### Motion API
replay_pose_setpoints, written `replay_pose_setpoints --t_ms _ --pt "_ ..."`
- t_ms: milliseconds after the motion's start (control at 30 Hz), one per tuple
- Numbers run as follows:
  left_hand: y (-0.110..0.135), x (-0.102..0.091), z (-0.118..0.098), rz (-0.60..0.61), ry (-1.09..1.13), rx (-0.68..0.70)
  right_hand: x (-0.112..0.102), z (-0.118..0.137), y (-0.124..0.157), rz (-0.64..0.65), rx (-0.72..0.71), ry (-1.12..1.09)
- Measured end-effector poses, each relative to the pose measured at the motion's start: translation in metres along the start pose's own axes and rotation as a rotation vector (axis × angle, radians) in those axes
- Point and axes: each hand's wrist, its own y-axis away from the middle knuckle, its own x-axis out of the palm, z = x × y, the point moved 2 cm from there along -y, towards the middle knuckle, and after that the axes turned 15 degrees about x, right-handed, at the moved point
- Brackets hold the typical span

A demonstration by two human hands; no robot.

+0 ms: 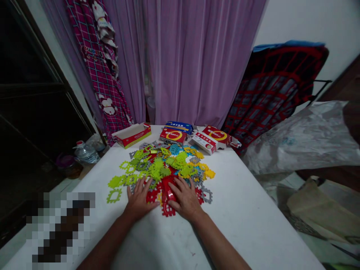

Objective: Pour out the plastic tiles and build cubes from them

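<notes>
A heap of flat plastic building pieces with notched edges lies on the white table [233, 225], in green [157, 168], red [168, 210], yellow [209, 173], grey [207, 195] and blue [174, 149]. My left hand [140, 200] rests at the heap's near left edge, fingers spread over grey and red pieces. On the near right side, my right hand [185, 198] lies with fingers apart, touching a shiny red piece [169, 189]. What is under both palms is hidden. A green square frame piece [114, 195] sits apart at the left.
Behind the heap stand an opened red and yellow box [133, 135], a blue box [180, 127], red boxes [173, 135] and a white and red box [204, 142]. Purple curtains [191, 63] hang behind. Clear plastic sheeting [303, 138] is at the right, a water bottle [86, 152] at the left.
</notes>
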Motion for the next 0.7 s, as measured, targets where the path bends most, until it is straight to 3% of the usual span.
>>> replay_pose_setpoints --t_ms 100,233,333,467,700 --pt "-0.014 -0.004 0.003 -0.134 -0.023 -0.048 -0.002 -0.017 -0.003 -0.193 0.025 -0.064" --pt "-0.003 0.000 0.014 -0.339 0.014 0.112 -0.016 -0.065 0.010 -0.511 0.325 -0.152" --pt "0.004 0.006 0.027 -0.494 0.090 0.166 -0.020 -0.089 0.019 -0.606 0.466 -0.130" --pt "-0.002 0.011 0.041 -0.604 0.226 0.143 -0.020 -0.088 -0.001 -0.458 0.443 -0.062" --pt "-0.004 0.012 0.043 -0.659 0.391 0.090 -0.032 -0.066 -0.065 -0.004 0.393 0.203"
